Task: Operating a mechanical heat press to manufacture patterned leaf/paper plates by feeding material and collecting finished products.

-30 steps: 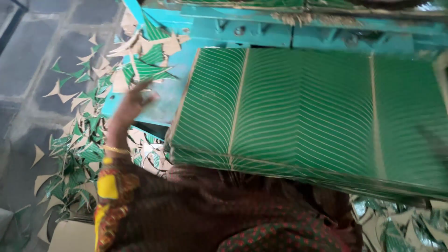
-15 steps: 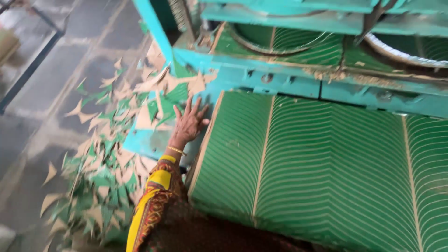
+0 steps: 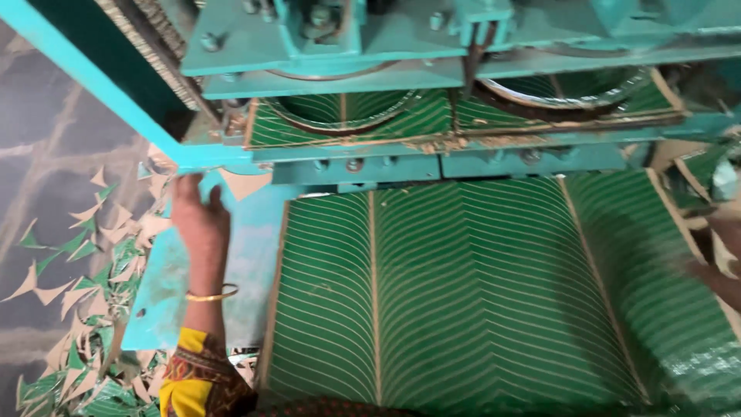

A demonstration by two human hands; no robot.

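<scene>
A wide stack of green sheets [image 3: 478, 301] printed with pale leaf-vein lines lies on the teal machine table [image 3: 166, 286]. My left hand [image 3: 197, 220] rests flat on that table just left of the stack, fingers apart, holding nothing, with a gold bangle on the wrist. My right hand [image 3: 719, 279] is only a blurred shape at the right edge, over the stack's right side; its grip is unclear. Behind the stack, more green sheet [image 3: 347, 123] sits under the round dies of the teal press [image 3: 370, 46].
Green and tan triangular offcuts [image 3: 73, 309] are scattered over the dark floor at the left. A slanted teal frame bar [image 3: 93, 85] runs down toward my left hand. More cut pieces [image 3: 706, 174] lie at the far right beside the press.
My left hand has moved from the stack's left edge up onto the bare teal table near the frame bar. The view has risen, showing the press dies.
</scene>
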